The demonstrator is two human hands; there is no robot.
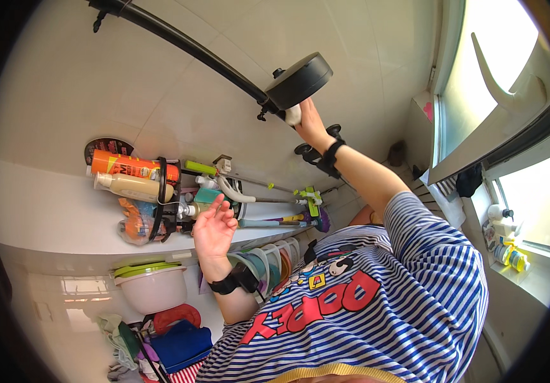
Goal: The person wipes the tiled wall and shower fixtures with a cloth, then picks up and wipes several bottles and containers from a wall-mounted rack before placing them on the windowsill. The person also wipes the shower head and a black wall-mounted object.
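My right hand [312, 125] is raised beside a black shower pipe [184, 45], just below a thick round black shower head [300, 80]. It is closed on a small white thing, perhaps a cloth or sponge [293, 115], which presses against the pipe. Its fingertips are partly hidden behind the shower head. My left hand [215, 232] is held up with its fingers loosely bent and apart, holding nothing. It is in front of a black wire rack [160, 201] with an orange spray can [129, 165] and a beige pump bottle [131, 187]. Both wrists wear black straps.
Black valve fittings [320, 146] are on the tiled wall past my right hand. Mops and brushes with long handles [275, 223] lean near a green mop head. Stacked basins [153, 285] and a pile of clothes [179, 344] are at lower left. Bottles [509, 253] stand on the windowsill.
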